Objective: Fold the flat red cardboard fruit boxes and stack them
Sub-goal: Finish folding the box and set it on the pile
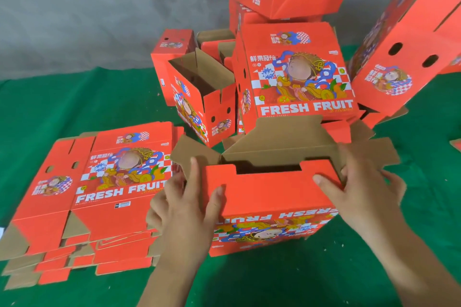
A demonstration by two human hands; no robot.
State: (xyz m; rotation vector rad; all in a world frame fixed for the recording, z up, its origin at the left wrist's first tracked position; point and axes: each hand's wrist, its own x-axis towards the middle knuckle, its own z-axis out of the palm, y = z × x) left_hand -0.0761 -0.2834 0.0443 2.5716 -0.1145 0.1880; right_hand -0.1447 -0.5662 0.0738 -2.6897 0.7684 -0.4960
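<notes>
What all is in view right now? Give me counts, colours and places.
Box being folded: one, red with brown inside, front centre, flaps partly open.
Flat box stack: several, exact count unclear, red, front left on the cloth.
Open folded box: one, red, centre, top open.
Folded box pile: several, count unclear, red, rear centre to right, some tilted.
Green cloth: one, covers the work surface.
Grey wall: behind.
Left hand: on the box's left end.
Right hand: on its right end.

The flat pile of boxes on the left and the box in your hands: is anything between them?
Only the left hand. In the head view it grips the box beside the flat pile.
</notes>
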